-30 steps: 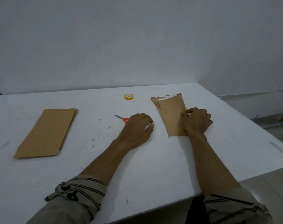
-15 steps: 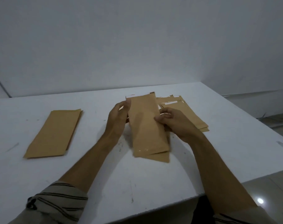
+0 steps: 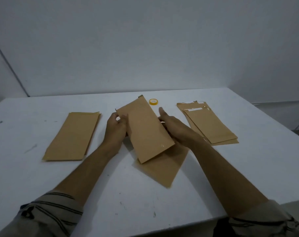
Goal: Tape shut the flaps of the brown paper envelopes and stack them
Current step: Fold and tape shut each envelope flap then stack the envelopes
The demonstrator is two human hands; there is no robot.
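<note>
A brown paper envelope (image 3: 145,129) is held tilted above the middle of the white table (image 3: 162,206). My left hand (image 3: 115,129) grips its left edge, thumb on top. My right hand (image 3: 172,127) holds its right edge, fingers underneath and thumb raised. A second brown envelope (image 3: 164,166) lies flat beneath it, partly covered. A stack of brown envelopes (image 3: 73,137) lies at the left. Another pile of envelopes (image 3: 210,125) with white strips near their tops lies at the right. A small yellow tape roll (image 3: 153,101) sits behind the held envelope.
A pale wall rises just behind the table's far edge. The table's right edge drops to the floor at the right. Dark scuff marks dot the tabletop. The scissors are hidden from view.
Both hands took an envelope from the right pile, brought it to the middle and lifted it; it now tilts more to the left. The tape roll shows again.
</note>
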